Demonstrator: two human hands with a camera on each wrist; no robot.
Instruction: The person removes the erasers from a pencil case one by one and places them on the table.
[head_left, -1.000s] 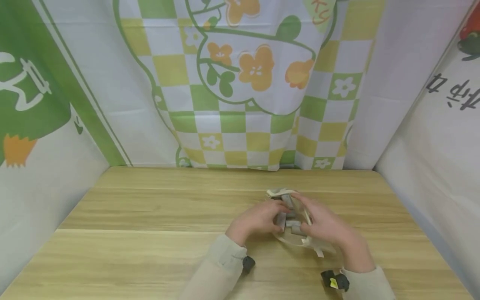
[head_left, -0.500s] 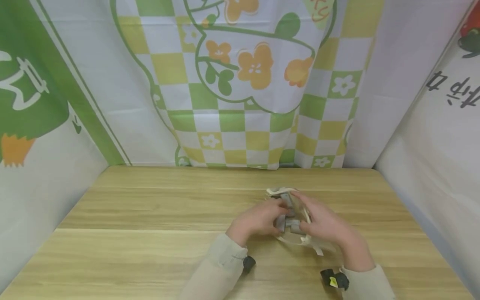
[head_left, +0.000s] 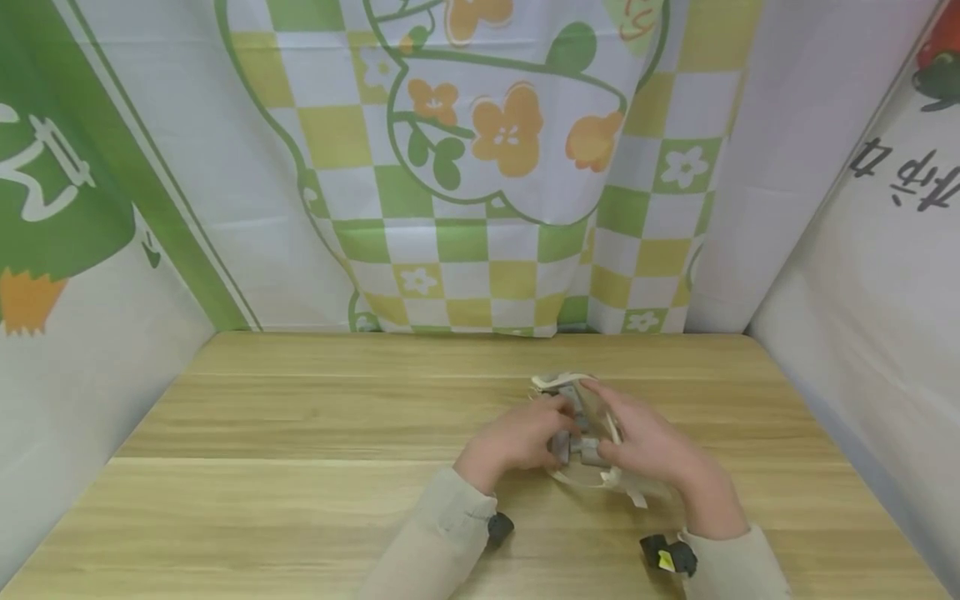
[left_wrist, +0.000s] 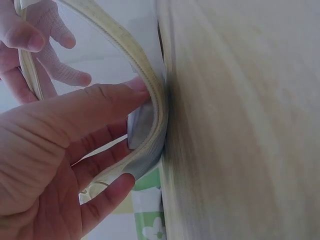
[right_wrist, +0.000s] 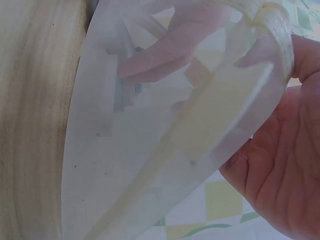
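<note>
A translucent mesh bag [right_wrist: 145,165] with a cream zippered rim [left_wrist: 142,65] is spread between the hands on the wooden table. Inside it, in the head view, lie several grey block-like pieces [head_left: 592,452]. My left hand [head_left: 513,437] reaches into the mouth from the left, its thumb and fingers about a grey piece [head_left: 560,447]; its fingertips show through the mesh in the right wrist view. My right hand [head_left: 648,437] pinches the right side of the rim, thumb inside and fingers outside. The left palm hides part of the contents.
The wooden table [head_left: 300,417] runs back to a checkered, flowered curtain [head_left: 480,250]. White cloth with printing hangs at the right [head_left: 862,333], and green and white cloth at the left [head_left: 75,208]. A white strip [head_left: 637,498] trails from the bag's near edge.
Both hands stay almost in place. The grey piece near the right thumb shifts slightly and the gap beside it narrows. The head view tilts down a little.
</note>
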